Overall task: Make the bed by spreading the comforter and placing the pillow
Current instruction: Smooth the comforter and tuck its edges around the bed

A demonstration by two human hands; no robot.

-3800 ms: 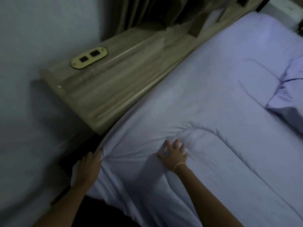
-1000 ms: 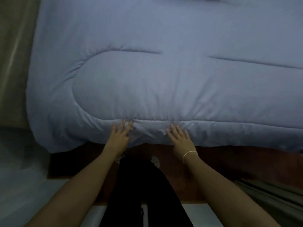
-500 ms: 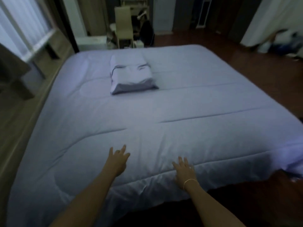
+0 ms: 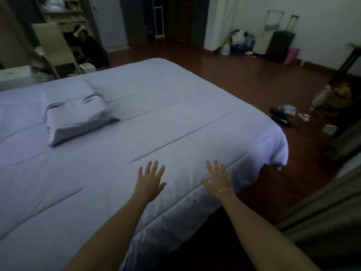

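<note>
A pale lilac quilted comforter [image 4: 175, 122] lies spread flat over the whole bed, its near edge hanging over the side. A matching pillow [image 4: 76, 114] rests on top of it, left of the middle, toward the far side. My left hand [image 4: 150, 180] is palm down with fingers spread on the comforter near the front edge. My right hand [image 4: 218, 178], a thin band at its wrist, lies flat the same way a little to the right. Neither hand holds anything.
Dark red wooden floor [image 4: 244, 75] runs along the right of the bed. Small items lie scattered on the floor [image 4: 287, 114] at the right. A suitcase [image 4: 279, 45] stands by the far wall. A chair [image 4: 56, 49] and shelves stand at the back left. A grey curtain [image 4: 322, 216] hangs at the near right.
My view has swung to the right along the bed. Both hands have slid rightward along the front edge and now lie flat with fingers spread wider.
</note>
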